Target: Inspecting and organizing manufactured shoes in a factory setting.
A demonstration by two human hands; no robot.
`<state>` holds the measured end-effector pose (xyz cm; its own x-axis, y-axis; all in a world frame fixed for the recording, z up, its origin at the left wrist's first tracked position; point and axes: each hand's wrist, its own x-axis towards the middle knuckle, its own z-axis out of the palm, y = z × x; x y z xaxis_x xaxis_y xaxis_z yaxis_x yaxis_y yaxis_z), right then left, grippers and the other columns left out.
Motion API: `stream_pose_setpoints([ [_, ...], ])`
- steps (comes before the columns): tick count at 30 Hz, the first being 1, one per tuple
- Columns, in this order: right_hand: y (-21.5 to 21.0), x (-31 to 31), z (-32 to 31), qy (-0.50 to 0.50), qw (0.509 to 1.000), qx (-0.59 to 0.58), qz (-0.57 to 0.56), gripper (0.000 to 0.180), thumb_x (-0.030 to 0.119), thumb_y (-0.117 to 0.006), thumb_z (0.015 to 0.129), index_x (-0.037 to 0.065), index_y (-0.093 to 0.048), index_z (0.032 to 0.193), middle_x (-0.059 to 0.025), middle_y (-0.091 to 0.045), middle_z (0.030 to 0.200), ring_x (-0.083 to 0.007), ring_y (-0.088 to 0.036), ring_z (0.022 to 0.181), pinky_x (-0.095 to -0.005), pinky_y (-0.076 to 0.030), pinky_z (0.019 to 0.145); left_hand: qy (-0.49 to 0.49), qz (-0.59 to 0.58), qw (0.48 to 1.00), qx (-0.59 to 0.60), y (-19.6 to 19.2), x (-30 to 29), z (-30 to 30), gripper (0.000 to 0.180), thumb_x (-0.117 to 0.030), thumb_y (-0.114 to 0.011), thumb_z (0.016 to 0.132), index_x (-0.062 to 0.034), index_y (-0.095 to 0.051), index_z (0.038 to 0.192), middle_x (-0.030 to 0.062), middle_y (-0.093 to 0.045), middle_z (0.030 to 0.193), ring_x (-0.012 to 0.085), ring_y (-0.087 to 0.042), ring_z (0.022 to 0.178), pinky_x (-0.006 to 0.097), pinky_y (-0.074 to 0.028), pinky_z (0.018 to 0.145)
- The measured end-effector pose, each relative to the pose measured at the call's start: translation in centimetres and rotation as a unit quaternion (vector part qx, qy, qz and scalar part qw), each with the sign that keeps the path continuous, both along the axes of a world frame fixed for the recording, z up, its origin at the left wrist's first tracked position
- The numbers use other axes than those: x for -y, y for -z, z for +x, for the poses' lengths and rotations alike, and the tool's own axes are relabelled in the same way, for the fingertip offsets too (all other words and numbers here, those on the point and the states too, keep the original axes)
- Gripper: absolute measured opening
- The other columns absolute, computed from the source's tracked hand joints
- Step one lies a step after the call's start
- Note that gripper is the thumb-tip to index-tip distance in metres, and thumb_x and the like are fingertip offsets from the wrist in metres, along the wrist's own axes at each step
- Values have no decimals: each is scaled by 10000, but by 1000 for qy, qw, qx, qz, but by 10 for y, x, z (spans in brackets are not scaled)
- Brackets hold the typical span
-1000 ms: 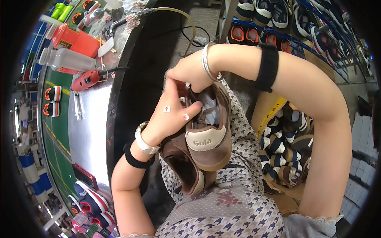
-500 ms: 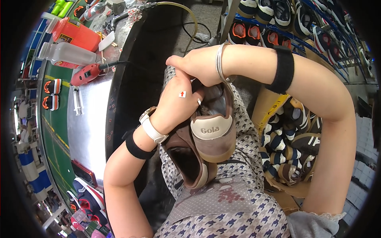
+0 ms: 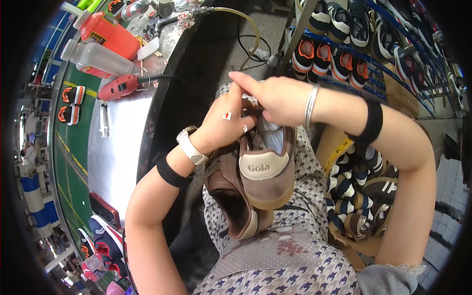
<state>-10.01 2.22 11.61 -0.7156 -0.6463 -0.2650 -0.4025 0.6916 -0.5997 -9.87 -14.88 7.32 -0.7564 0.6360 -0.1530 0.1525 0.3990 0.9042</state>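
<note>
A brown sneaker point(image 3: 268, 184) with a cream heel patch and gum sole is held above my lap, heel toward me. My left hand point(image 3: 223, 120) is closed around its front left side; a small red-arrow sticker lies on the back of that hand and a white bit shows at a fingertip. My right hand point(image 3: 285, 101) curls over the front of the same sneaker, its fingers near the laces and opening and partly hidden. The hands meet over the toe, which they cover. A second brown sneaker point(image 3: 235, 206) leans against the first, below my left wrist.
On the left bench stand a red bottle point(image 3: 110, 37), a clear bottle point(image 3: 96, 59) and a red power tool point(image 3: 118, 87). A syringe point(image 3: 103, 119) lies nearby. Shoe racks point(image 3: 339, 42) rise at the far right. A cardboard box point(image 3: 334, 142) of shoes sits beside my right thigh.
My right hand has shifted right and down over the sneaker's front, and its wrist has turned. The left hand keeps its hold. The whole view has shifted slightly.
</note>
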Motion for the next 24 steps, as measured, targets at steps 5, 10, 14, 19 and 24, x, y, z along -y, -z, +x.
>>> stream_pose_setpoints([
  [5, -4, -3, 8, 0, 1000, -12, 4, 795, -10, -503, 693, 55, -112, 1382, -213, -608, 796, -363, -602, 690, -420, -488, 610, 20, 35, 998, 46, 4, 2, -3, 482, 78, -541, 700, 55, -308, 1120, 170, -578, 998, 250, -587, 1006, 300, -490, 765],
  [10, -7, -6, 4, -2, 999, 24, 23, 752, 3, -520, 695, -35, -158, 1352, -227, -609, 780, -373, -602, 717, -422, -477, 644, 32, 30, 998, 51, 8, 3, -8, 484, 65, -547, 700, 47, -306, 1119, 158, -571, 986, 245, -597, 985, 294, -496, 746],
  [14, 2, -6, 3, -2, 999, -11, -31, 739, -4, -521, 690, 16, -190, 1351, -206, -613, 773, -373, -597, 685, -427, -480, 616, 35, 27, 996, 74, 7, 5, -8, 422, 33, -572, 723, 28, -362, 1089, 121, -543, 1022, 162, -586, 905, 263, -485, 735],
  [19, 3, -19, 28, -1, 991, -133, -35, 556, 25, -535, 685, 87, -391, 1218, -126, -615, 728, -327, -584, 622, -407, -465, 534, 59, 173, 966, 181, 8, 27, 5, 337, -200, -647, 817, -7, -433, 992, 132, -565, 1106, 158, -522, 1006, 315, -436, 841],
  [24, 0, -37, 70, 100, 948, -285, -105, 312, -35, -559, 677, 35, -597, 978, -92, -636, 877, -228, -616, 773, -336, -473, 671, -36, 167, 977, 125, 21, 85, 53, 612, -319, -704, 740, -25, -412, 1190, 190, -312, 1375, 266, -299, 1276, 367, -234, 1043],
])
